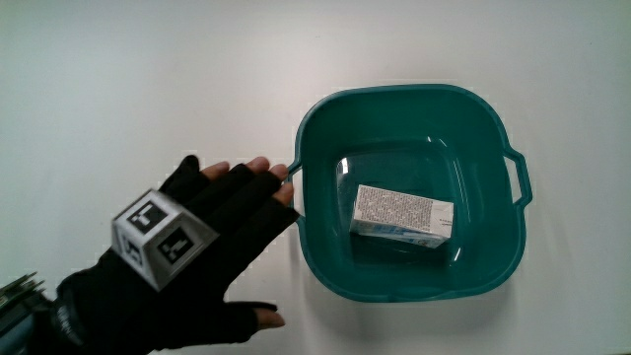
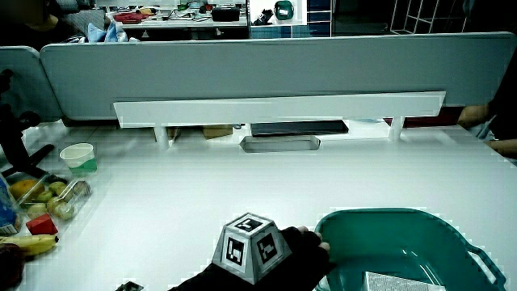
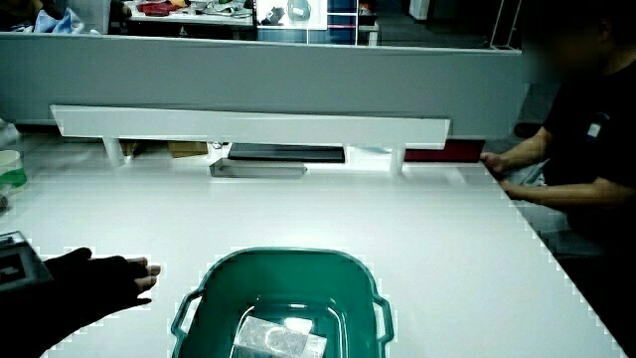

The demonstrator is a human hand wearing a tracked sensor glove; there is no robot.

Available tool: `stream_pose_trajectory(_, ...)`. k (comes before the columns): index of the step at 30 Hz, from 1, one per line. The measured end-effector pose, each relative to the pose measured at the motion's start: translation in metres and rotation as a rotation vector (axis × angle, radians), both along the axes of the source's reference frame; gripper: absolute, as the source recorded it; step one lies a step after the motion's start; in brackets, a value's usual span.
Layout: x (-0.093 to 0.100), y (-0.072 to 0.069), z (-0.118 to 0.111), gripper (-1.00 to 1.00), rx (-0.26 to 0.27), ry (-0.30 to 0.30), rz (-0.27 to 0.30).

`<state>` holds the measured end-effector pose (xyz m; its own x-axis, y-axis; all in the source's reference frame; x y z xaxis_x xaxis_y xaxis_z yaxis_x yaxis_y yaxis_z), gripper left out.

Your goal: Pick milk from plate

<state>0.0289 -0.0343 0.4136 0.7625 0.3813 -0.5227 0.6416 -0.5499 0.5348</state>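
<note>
A small white milk carton [image 1: 402, 215] lies flat on its side in the bottom of a teal square basin with handles [image 1: 409, 97]. The hand [image 1: 222, 222], in a black glove with a patterned cube on its back, hovers low over the table beside the basin. Its fingers are spread and hold nothing, and the fingertips almost touch the basin's nearest handle. Both side views show the hand [image 2: 279, 255] [image 3: 99, 278] next to the basin [image 2: 388, 215] [image 3: 278, 257]. The carton [image 2: 396, 283] [image 3: 280, 341] shows inside the basin in both.
A pale cup [image 2: 78, 156] and a group of fruit with a banana [image 2: 32, 210] sit at the table's edge in a side view. A low grey partition [image 2: 275, 69] with a white shelf [image 2: 275, 109] and a small tray [image 2: 279, 143] stands farthest from the person.
</note>
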Motion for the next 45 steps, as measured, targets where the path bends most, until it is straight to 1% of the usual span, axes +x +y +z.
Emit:
stream_pose_trajectory(2, 0.0, 0.0, 0.001, 0.47, 0.011, 0.006, -0.003)
stream_pose_trajectory(4, 0.001, 0.0, -0.003, 0.53, 0.036, 0.002, 0.0)
stream_pose_trajectory(6, 0.001, -0.001, -0.003, 0.58, 0.046, 0.011, -0.005)
stream_pose_trajectory(7, 0.0, -0.001, -0.004, 0.61, 0.038, 0.012, -0.004)
stream_pose_trajectory(9, 0.0, -0.001, -0.003, 0.66, 0.043, 0.025, -0.011)
stream_pose_trajectory(10, 0.0, -0.001, -0.004, 0.68, 0.04, 0.018, -0.01)
stream_pose_trajectory(11, 0.0, -0.001, -0.004, 0.71, 0.051, 0.025, -0.009)
stream_pose_trajectory(14, 0.001, -0.002, -0.003, 0.79, 0.042, 0.017, -0.006)
stream_pose_trajectory(19, 0.001, -0.003, -0.003, 0.92, 0.032, 0.023, -0.004)
stream_pose_trajectory(21, 0.0, -0.003, -0.006, 0.97, 0.046, 0.033, -0.001)
stream_pose_trajectory(22, 0.0, -0.003, -0.004, 1.0, 0.037, 0.038, -0.005)
stream_pose_trajectory(25, -0.001, -0.003, -0.006, 1.0, 0.041, 0.042, -0.008)
stream_pose_trajectory(26, 0.0, -0.003, -0.006, 1.0, 0.034, 0.038, -0.008)
stream_pose_trajectory(27, 0.0, -0.003, -0.007, 1.0, 0.046, 0.037, -0.003)
stream_pose_trajectory(31, -0.001, -0.004, -0.012, 1.0, 0.044, 0.049, -0.008)
stream_pose_trajectory(35, -0.004, -0.006, -0.022, 1.0, 0.079, 0.066, -0.008)
stream_pose_trajectory(40, -0.008, -0.009, -0.036, 1.0, 0.101, 0.08, -0.005)
stream_pose_trajectory(41, -0.009, -0.01, -0.036, 1.0, 0.118, 0.086, -0.002)
stream_pose_trajectory(42, -0.011, -0.011, -0.037, 1.0, 0.113, 0.094, -0.004)
stream_pose_trajectory(43, -0.013, -0.013, -0.04, 1.0, 0.119, 0.105, -0.007)
stream_pose_trajectory(44, -0.014, -0.014, -0.037, 1.0, 0.15, 0.118, 0.014)
stream_pose_trajectory(45, -0.017, -0.016, -0.038, 1.0, 0.128, 0.131, 0.01)
